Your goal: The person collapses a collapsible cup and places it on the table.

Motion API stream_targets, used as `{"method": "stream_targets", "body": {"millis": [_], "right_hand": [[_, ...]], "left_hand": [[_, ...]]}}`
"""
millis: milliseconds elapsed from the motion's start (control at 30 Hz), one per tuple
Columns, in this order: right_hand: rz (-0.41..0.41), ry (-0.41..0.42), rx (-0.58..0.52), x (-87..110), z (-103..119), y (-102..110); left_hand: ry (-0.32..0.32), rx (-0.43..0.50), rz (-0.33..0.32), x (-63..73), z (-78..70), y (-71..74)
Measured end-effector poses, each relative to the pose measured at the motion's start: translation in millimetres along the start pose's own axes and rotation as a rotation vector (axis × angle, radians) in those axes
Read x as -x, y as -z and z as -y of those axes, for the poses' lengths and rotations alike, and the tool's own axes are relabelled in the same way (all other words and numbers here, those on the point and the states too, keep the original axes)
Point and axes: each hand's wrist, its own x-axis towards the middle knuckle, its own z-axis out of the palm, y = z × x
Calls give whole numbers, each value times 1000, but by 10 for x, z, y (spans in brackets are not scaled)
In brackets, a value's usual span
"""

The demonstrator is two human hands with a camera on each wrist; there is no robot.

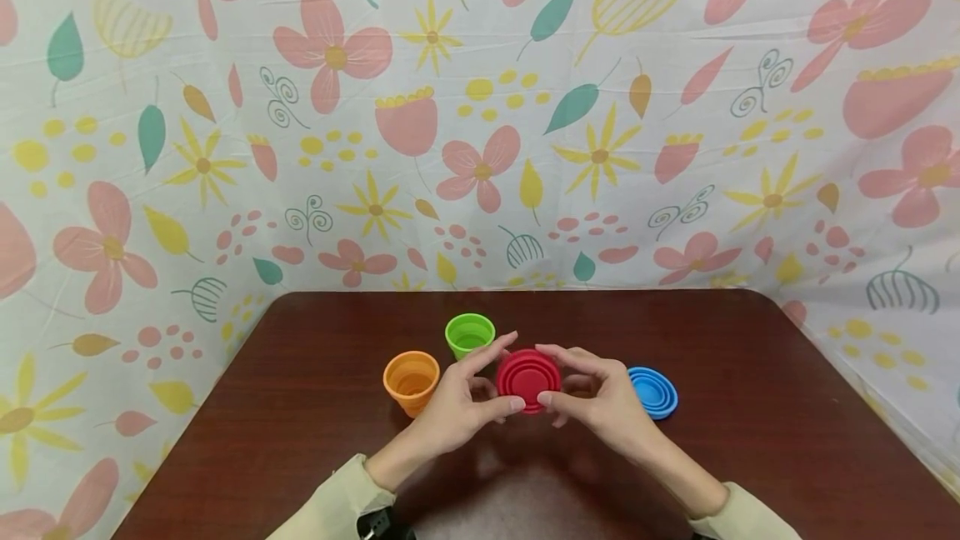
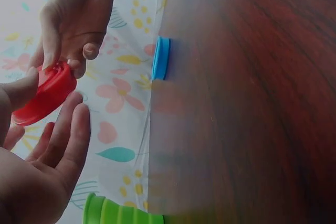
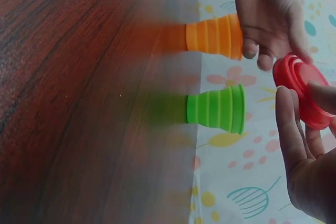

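Observation:
A red collapsible cup [image 1: 528, 382], folded down into a flat ringed disc, is held above the table with its rings facing the head camera. My left hand [image 1: 455, 407] pinches its left side, the thumb on the front near the lower rim. On the opposite side my right hand [image 1: 609, 400] grips it the same way, thumb on the front and index finger at the upper rim. Both wrist views show the red disc [image 2: 48, 95] tilted between the two hands, well off the tabletop.
An orange collapsible cup [image 1: 412, 382] stands extended left of my left hand. Behind that hand is a green one [image 1: 470, 332], also extended, as the right wrist view shows. A blue cup [image 1: 652, 392] lies folded flat at right on the brown table [image 1: 750, 457]. Flowered cloth [image 1: 480, 140] hangs behind.

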Motion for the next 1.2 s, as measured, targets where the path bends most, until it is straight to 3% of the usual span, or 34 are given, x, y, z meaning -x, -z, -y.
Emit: {"method": "stream_targets", "body": {"millis": [133,300,467,633,933,1200], "right_hand": [[14,33,8,-9,-1,16],[21,58,31,-8,5,23],[23,78,44,6,2,29],[15,47,49,6,7,27],[-21,-21,52,0,13,58],[-24,-68,53,8,45,77]], "left_hand": [[56,102,42,6,8,7],[72,124,24,6,13,-4],[48,138,17,-8,9,-15],[6,165,7,-15,15,-19],[-50,134,-19,-32,13,-47],[-52,89,-47,-26,-11,-45]]}}
